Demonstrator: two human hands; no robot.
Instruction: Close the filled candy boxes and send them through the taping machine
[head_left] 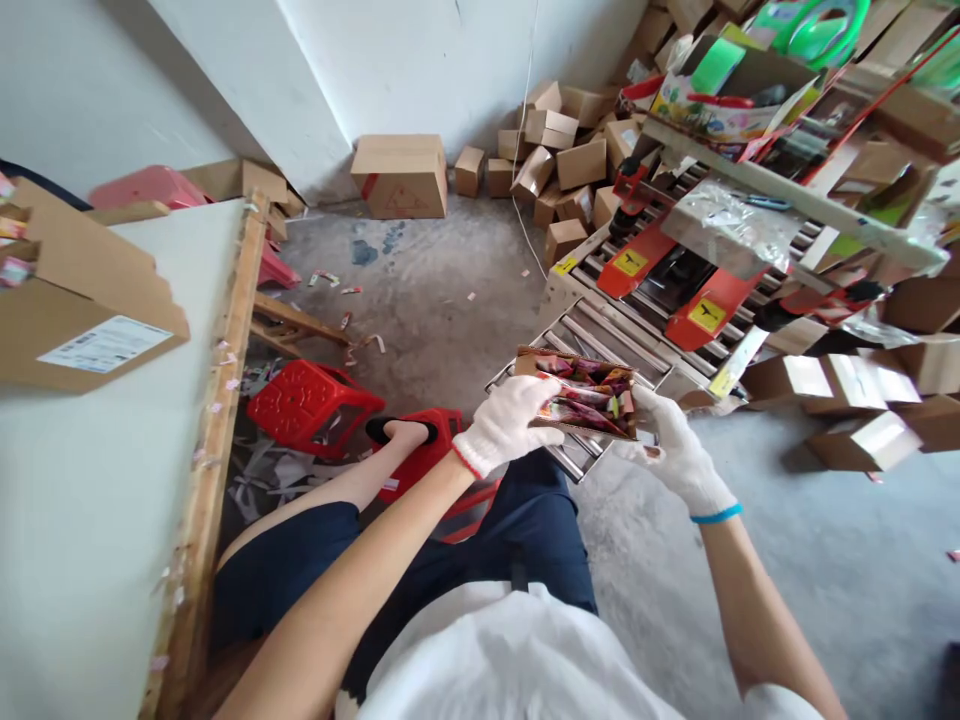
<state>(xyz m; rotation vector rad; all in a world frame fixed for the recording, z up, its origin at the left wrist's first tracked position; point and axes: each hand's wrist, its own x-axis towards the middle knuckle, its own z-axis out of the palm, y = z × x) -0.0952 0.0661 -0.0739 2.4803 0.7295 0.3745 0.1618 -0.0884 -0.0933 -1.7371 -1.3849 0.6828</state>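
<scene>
An open cardboard box (529, 364) filled with red and purple packets (589, 392) is held at the near end of a roller conveyor. My left hand (511, 420), in a white knit glove with a red cuff, grips its left near side, with the fingers over the packets. At the other end, my right hand (679, 445), gloved in white with a blue cuff, wraps round the box's right side. A small object by the right fingertips is too unclear to name.
Metal rollers (581, 325) run up to a red-and-grey taping machine (667, 275). Cartons are heaped (577, 160) by the wall. Left are a wood-edged table (202, 450) with a carton (82, 290), and a red stool (311, 405). Someone's leg (330, 480) extends beside me.
</scene>
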